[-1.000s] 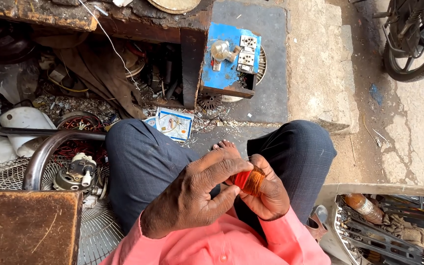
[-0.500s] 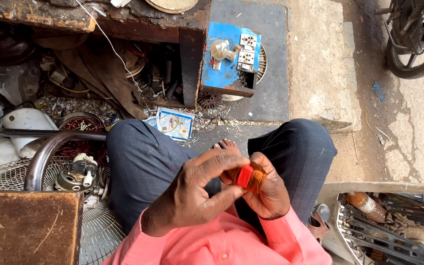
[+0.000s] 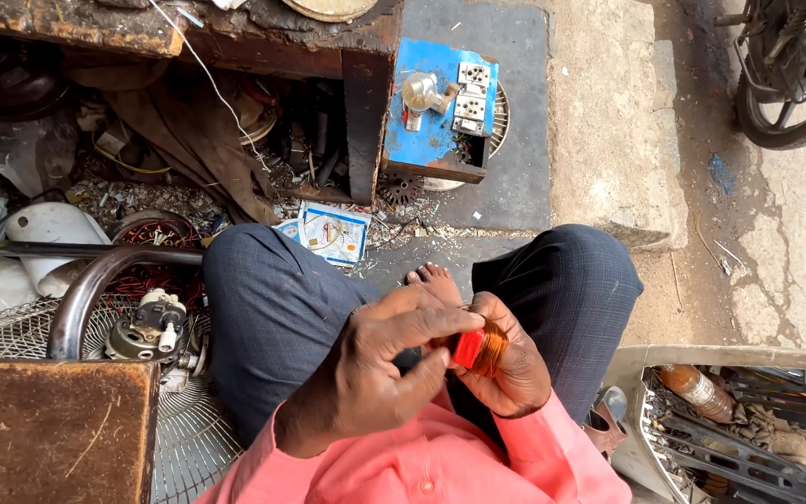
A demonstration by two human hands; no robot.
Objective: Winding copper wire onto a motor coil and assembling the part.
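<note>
Flat rectangular white-blue printed card pack (image 3: 332,232) on ground beside left knee.

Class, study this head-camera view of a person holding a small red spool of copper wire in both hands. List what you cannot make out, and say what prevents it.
- Spool, head view: its far side is covered by the right hand and the left hand.
- Wheel: cut off by the top-right edge.
- Card on the ground: markings too small.
- Under the bench: shadow hides the clutter.
- Brown bottle: half buried among parts.
</note>
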